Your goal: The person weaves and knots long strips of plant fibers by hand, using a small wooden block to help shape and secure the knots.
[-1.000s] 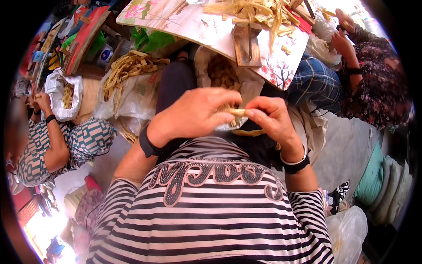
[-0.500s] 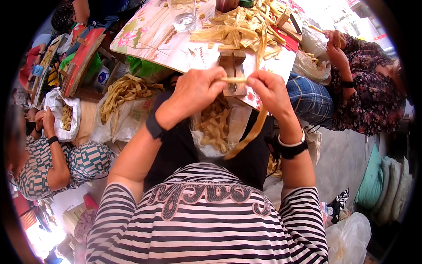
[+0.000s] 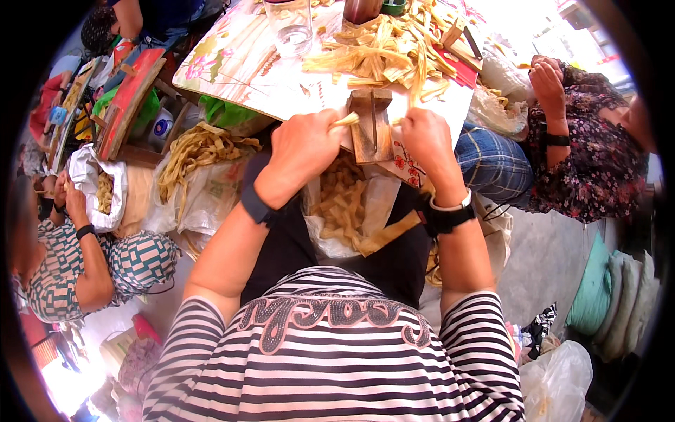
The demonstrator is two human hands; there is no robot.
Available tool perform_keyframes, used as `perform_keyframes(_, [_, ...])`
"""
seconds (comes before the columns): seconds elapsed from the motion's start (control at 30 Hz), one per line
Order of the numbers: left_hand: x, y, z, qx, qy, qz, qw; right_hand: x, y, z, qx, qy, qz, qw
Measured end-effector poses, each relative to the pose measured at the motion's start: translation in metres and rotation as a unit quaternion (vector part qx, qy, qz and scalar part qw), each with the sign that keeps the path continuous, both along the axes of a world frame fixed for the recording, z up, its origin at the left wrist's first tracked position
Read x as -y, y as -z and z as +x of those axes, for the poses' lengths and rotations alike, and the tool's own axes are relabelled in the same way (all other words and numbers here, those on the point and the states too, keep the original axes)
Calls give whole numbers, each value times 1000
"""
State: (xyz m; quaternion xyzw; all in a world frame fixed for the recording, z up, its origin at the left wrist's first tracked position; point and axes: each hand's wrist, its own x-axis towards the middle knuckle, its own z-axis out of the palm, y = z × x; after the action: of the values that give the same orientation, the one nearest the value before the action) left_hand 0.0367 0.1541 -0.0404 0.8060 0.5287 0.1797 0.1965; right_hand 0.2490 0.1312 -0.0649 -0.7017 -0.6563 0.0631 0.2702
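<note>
Tabletop edge point(image 3: 271, 100) bears a block point(image 3: 361, 141); your left hand point(image 3: 304, 151) pinches a stub point(image 3: 345, 121), right hand point(image 3: 427, 141) a strip point(image 3: 391, 235); gap newly open between.

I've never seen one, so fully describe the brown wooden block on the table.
The oblong brown wooden block, apparently raised at its far end, sits at the near edge of the white flowered table. A thin dark strip, perhaps a blade, runs lengthwise. The left hand and right hand flank it; contact is unclear.

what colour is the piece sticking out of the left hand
The piece in the left hand is pale yellow, best seen in the head view.
</note>
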Motion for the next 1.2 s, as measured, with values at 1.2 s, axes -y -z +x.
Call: perform_keyframes(1.2, [125,-12,-17,400,100,-30,911,134,-25,-109,-272,-113,51,954])
